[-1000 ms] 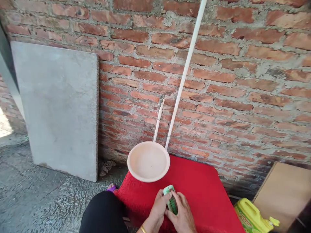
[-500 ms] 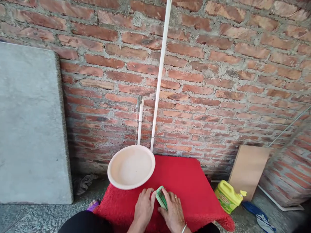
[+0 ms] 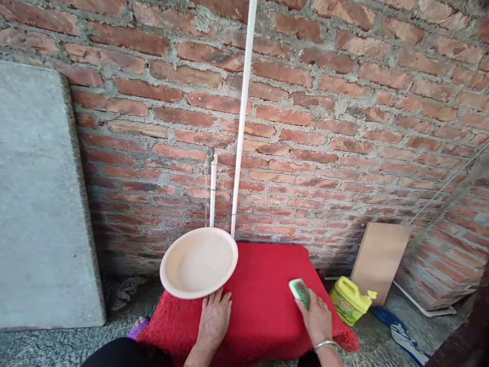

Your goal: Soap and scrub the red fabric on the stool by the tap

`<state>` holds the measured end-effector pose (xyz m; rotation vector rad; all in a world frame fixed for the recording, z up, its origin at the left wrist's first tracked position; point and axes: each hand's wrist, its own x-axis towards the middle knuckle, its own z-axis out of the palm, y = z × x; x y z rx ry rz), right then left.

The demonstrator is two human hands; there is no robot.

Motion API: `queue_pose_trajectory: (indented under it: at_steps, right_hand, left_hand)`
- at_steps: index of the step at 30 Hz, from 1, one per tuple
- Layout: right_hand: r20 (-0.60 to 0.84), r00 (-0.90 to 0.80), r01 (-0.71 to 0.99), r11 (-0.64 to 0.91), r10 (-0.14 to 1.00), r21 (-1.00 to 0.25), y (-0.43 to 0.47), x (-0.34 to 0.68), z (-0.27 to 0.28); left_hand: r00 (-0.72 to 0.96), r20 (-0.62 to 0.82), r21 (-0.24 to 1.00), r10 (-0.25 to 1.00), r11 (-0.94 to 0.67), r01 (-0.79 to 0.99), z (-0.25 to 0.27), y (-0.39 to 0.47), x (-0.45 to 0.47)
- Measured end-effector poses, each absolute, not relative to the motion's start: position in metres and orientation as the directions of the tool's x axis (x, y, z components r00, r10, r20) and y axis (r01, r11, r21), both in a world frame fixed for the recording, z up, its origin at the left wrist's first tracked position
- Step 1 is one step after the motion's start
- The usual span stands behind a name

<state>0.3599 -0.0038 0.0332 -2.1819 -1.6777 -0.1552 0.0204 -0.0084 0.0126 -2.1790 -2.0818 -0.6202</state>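
In my right hand (image 3: pixel 318 317) is a small green-and-white scrub brush (image 3: pixel 299 291), gripped above the right side of a red cloth (image 3: pixel 263 285), its bristles turned partly into view. My left hand (image 3: pixel 214 320) holds nothing; its fingers are stretched out over the cloth, palm down. Its fingertips are at the near rim of a pale, round plastic basin (image 3: pixel 198 262), and whether they touch it I cannot tell. The basin sits at the back left of the cloth, and no object shows inside it.
Behind the basin, a thin stream hangs below a grey tap (image 3: pixel 208 160) beside white pipes (image 3: pixel 244 117) on the brick wall. A grey slab (image 3: pixel 38 204) leans at left. At right are a yellow jug (image 3: pixel 349 302), a tan board (image 3: pixel 378 260) and blue flip-flops (image 3: pixel 407 339).
My hands have moved apart. The right hand has carried the brush to the right, while the left has shifted left toward the basin. The whole view has swung slightly right.
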Motion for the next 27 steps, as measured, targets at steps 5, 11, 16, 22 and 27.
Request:
queue_pose_trajectory:
  at_steps: [5,11,16,22,27]
  right_hand:
    - [0.399,0.446,0.895,-0.383,0.801,-0.230,-0.004,0.420,0.029]
    - [0.342,0.212,0.932,-0.084,0.915,-0.353,-0.003,0.328,0.033]
    - [0.251,-0.124,0.900,0.215,0.960,-0.380,-0.011,0.216,0.029]
    - [0.250,0.004,0.972,0.054,0.968,-0.227,0.021,0.261,0.042]
    - [0.317,0.365,0.931,-0.338,0.875,-0.139,0.032,0.378,0.051]
  left_hand:
    - [-0.014,0.333,0.238,0.943,-0.070,0.969,0.017,-0.009,0.024]
    - [-0.022,0.336,0.252,0.942,-0.067,0.965,0.016,-0.009,0.024]
    - [-0.024,0.375,0.256,0.927,-0.079,0.964,0.011,-0.009,0.021]
    - [-0.032,0.320,0.302,0.947,-0.070,0.951,0.015,-0.010,0.022]
    - [-0.041,0.288,0.301,0.957,-0.050,0.952,0.023,-0.012,0.027]
